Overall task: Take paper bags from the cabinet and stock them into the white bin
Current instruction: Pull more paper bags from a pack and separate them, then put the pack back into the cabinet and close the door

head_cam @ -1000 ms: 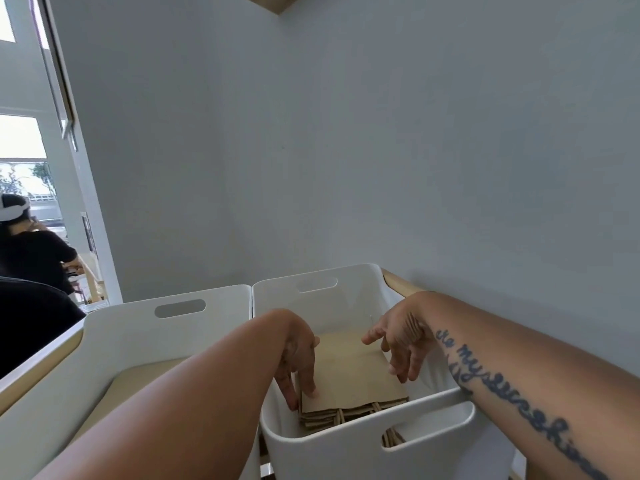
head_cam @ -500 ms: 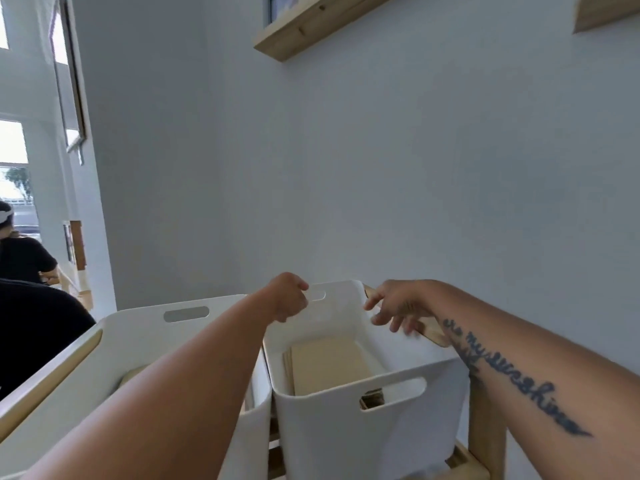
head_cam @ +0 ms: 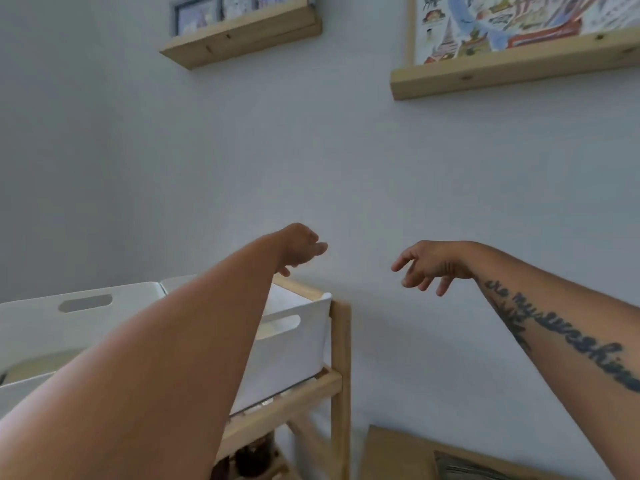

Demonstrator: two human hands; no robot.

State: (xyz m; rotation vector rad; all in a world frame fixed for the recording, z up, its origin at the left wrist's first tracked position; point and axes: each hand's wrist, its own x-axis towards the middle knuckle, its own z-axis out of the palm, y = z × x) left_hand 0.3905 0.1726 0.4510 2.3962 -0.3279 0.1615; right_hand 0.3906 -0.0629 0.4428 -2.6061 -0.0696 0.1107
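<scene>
The white bin (head_cam: 287,344) sits on a wooden rack (head_cam: 337,358) against the wall, partly hidden behind my left forearm. Its inside and the paper bags are out of sight from this angle. My left hand (head_cam: 299,249) hangs in the air above the bin's far right corner, fingers loosely curled, holding nothing. My right hand (head_cam: 427,266) floats to the right of the rack, in front of the bare wall, fingers spread and drooping, empty.
A second white bin (head_cam: 83,317) stands to the left on the same rack. Two wooden picture ledges (head_cam: 242,39) (head_cam: 512,67) hang high on the wall. A brown wooden surface (head_cam: 394,455) shows at the bottom right.
Both hands lifted out of the bin and moved up and to the right, away from the bags. The view swung up and right, so the bin now sits low on the left.
</scene>
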